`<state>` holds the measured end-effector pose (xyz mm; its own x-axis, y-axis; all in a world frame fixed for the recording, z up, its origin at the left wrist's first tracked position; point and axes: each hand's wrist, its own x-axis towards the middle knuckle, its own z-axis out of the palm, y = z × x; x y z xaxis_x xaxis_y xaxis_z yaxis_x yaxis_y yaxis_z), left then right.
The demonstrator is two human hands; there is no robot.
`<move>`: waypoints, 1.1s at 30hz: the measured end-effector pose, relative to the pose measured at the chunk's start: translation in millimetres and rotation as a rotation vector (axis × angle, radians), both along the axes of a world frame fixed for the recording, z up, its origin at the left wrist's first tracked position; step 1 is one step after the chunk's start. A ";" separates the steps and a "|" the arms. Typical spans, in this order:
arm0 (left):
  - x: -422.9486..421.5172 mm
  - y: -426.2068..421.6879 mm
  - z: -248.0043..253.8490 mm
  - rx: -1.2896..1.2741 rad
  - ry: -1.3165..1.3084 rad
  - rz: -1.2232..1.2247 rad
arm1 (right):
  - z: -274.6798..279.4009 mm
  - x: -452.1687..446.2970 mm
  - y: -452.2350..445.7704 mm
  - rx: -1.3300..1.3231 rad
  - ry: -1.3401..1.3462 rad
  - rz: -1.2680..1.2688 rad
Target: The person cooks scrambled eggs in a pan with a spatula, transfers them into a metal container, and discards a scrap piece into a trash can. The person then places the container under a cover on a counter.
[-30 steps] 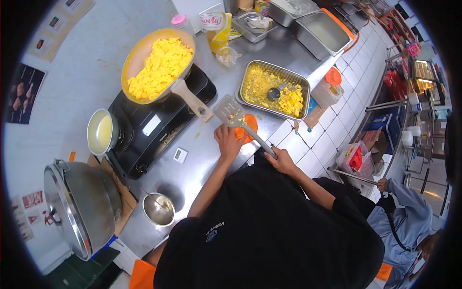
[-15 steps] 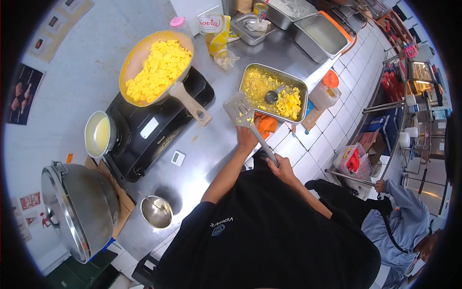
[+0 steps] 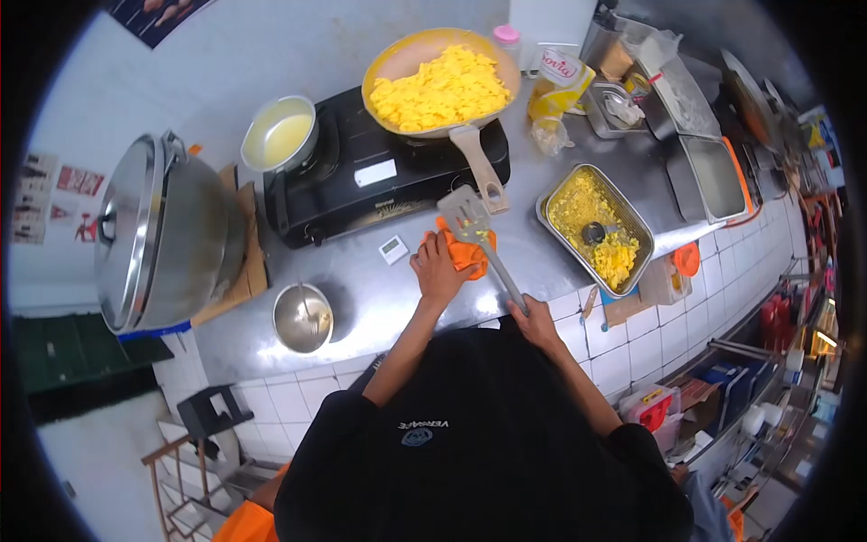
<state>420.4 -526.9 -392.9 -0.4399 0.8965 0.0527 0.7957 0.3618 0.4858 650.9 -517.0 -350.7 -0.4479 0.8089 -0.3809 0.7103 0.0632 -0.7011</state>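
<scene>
Steel counter [image 3: 248, 339] against a pale wall [image 3: 298, 45], white tile below the front edge. Black stove [image 3: 339, 221] sits near the wall, pan [image 3: 384, 59] at its right end, handle turned out over the front, probably so it can be reached without leaning over the stove. Pan holds a heap of yellow scrambled egg [image 3: 442, 90]; saucepan [image 3: 312, 149] with pale yellow liquid is at the stove's other end. Right hand [image 3: 535, 321]: fingers wrapped round the handle end of the grey slotted spatula [image 3: 504, 269], close to the black shirt [image 3: 488, 425]. Long grip likely keeps fingers clear of the food bits on the blade. Spatula is above the near part of the counter, blade tilted toward the pan handle, between stove and front edge. Left hand [image 3: 438, 273]: fingers bent and a bit apart over a bunched orange cloth [image 3: 467, 257], just below the blade. Can't tell if they pinch the cloth or only press on it. Cloth is directly under the spatula, plausibly to take crumbs off it or shield the counter. Timer [image 3: 393, 250] lies just left of that hand, face up, presumably to be readable. Metal tray [image 3: 564, 235] with egg pieces and a dark round tool [image 3: 593, 233] sits at the right. Steel bowl [image 3: 291, 336] is near the front edge, utensil leaning inside.
</scene>
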 end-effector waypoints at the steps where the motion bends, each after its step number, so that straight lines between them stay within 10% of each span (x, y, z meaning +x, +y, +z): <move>1: -1.1 -8.2 2.2 -0.031 -0.016 0.014 | -0.1 -4.4 3.8 -0.017 0.006 0.025; 16: -21.3 -67.7 -9.5 0.056 -0.395 -0.112 | -48.3 -47.0 16.9 0.043 0.135 0.164; 26: -29.6 -78.8 8.5 0.084 -0.482 -0.039 | -14.2 -48.7 42.4 -0.023 -0.248 0.342; 29: -32.4 -82.3 6.4 0.185 -0.503 0.026 | -16.3 -52.4 79.1 0.033 0.250 -0.038; 31: -27.4 -84.7 6.3 0.211 -0.531 0.057 | 54.8 -90.9 111.5 -0.716 0.760 -0.463; 33: -25.3 -82.7 7.2 0.253 -0.491 0.045 | 137.4 -128.8 131.4 -0.978 0.964 -0.318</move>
<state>395.1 -609.6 -385.7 -0.5050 0.8620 0.0435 0.4405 0.2141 0.8718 522.2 -385.7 -213.3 -0.7021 0.5141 -0.4927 -0.1756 -0.7955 -0.5799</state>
